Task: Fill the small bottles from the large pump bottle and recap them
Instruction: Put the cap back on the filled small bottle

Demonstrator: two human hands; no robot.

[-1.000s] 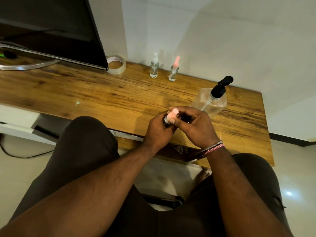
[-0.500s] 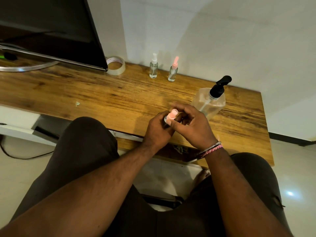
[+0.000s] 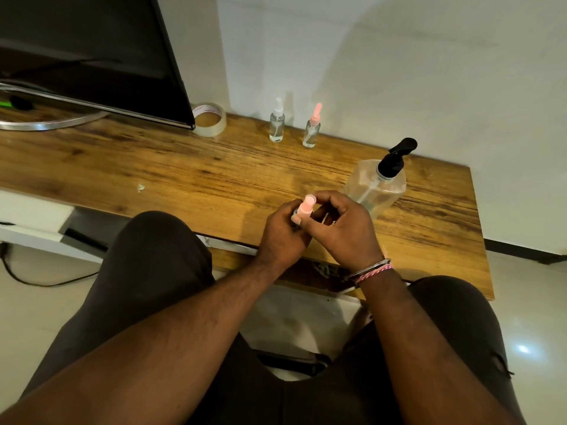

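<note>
Over the near edge of the wooden table [image 3: 190, 176], my left hand [image 3: 283, 233] grips a small bottle whose body is hidden inside the fist. Its pink cap [image 3: 306, 207] sticks up, and my right hand [image 3: 340, 228] pinches that cap between thumb and fingers. Just behind my right hand stands the large clear pump bottle [image 3: 379, 185] with a black pump head. Two more small bottles stand capped at the back by the wall, one with a white cap [image 3: 277, 122] and one with a pink cap [image 3: 312, 128].
A dark monitor [image 3: 92, 56] on a curved metal stand fills the back left. A roll of clear tape [image 3: 210, 118] lies beside its corner. A small scrap [image 3: 140, 187] lies on the wood. My knees sit below the table's front edge, with a cable on the floor at left.
My right hand's fingers have shifted round the pink cap, and both hands moved slightly with the bottle. The other bottles stayed where they were.
</note>
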